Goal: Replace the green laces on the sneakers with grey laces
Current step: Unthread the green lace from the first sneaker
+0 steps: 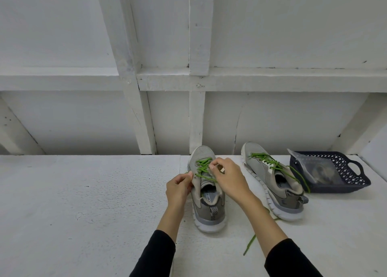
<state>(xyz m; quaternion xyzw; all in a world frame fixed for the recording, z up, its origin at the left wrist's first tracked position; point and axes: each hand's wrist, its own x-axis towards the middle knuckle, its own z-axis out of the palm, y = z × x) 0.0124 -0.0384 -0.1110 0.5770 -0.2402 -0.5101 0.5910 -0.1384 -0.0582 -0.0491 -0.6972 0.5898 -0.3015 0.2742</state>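
Two grey sneakers stand on a white tabletop [83,193] in the lower right half of the frame, toes pointing toward the white panelled wall [62,35] behind. The nearer sneaker [207,205], at lower centre, is still threaded with a green lace [202,167] criss-crossing its eyelets.

The left hand [179,189] sits against the left side of this shoe's collar, fingers curled, thumb and forefinger pinching what looks like the lace at the upper eyelets; the exact contact is too small to tell. The right hand [227,177] lies over the tongue from the right, fingers bent, its fingertips pinching the lace crossings near the middle of the lacing. Both forearms come up from the bottom edge in black sleeves [155,255].

The second sneaker [274,184] stands just to the right, angled, with its own green lace [270,161] loosened and one end trailing over the side. A loose green lace end [250,244] lies on the tabletop at lower centre-right, between the right forearm and the near shoe.

At the right edge sits a dark blue plastic basket [351,169] holding a clear bag [314,167]; its contents are blurred, greyish.
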